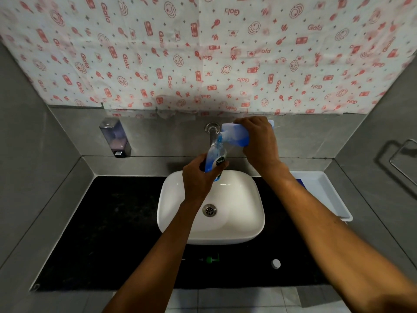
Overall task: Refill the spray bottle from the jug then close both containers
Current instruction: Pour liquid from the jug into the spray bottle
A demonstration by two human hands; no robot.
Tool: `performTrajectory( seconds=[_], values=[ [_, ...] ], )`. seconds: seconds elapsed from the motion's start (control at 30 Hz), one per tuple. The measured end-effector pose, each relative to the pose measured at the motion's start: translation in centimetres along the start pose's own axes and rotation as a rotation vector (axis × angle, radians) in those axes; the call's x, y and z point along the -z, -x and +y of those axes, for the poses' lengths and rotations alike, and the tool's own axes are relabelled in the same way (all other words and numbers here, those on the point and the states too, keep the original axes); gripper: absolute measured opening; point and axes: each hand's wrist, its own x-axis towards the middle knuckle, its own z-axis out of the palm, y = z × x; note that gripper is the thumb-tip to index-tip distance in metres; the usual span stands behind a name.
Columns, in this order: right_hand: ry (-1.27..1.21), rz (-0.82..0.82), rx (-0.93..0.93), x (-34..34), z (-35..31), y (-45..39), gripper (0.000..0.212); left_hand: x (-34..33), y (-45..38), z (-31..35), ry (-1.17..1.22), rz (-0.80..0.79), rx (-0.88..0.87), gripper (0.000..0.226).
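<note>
My left hand [199, 177] grips a clear spray bottle [216, 158] with a green label, held upright over the white sink [239, 227]. Blue liquid fills its lower part. My right hand [259, 141] holds a translucent jug [234, 133] tipped on its side, spout down to the left. A blue stream runs from the spout into the bottle's open neck. The green spray pump [209, 260] lies on the black counter in front of the sink. A round white cap [275, 264] lies to its right.
A chrome tap [212, 129] juts from the wall behind the bottle. A soap dispenser [115, 137] hangs on the left wall. A white tray [327, 195] sits right of the sink. A metal towel holder [399, 157] is on the right wall.
</note>
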Motion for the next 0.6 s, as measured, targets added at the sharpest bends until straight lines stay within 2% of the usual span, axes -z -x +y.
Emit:
performTrajectory(
  seconds=[0.37,0.6],
  values=[
    [0.025,0.006,0.026,-0.10,0.10,0.04,0.047,0.10,0.10,0.09,-0.002,0.003,-0.013,0.027],
    [0.014,0.011,0.017,-0.14,0.02,-0.15,0.049,0.08,-0.13,0.12,-0.008,-0.001,0.001,0.034]
  ],
)
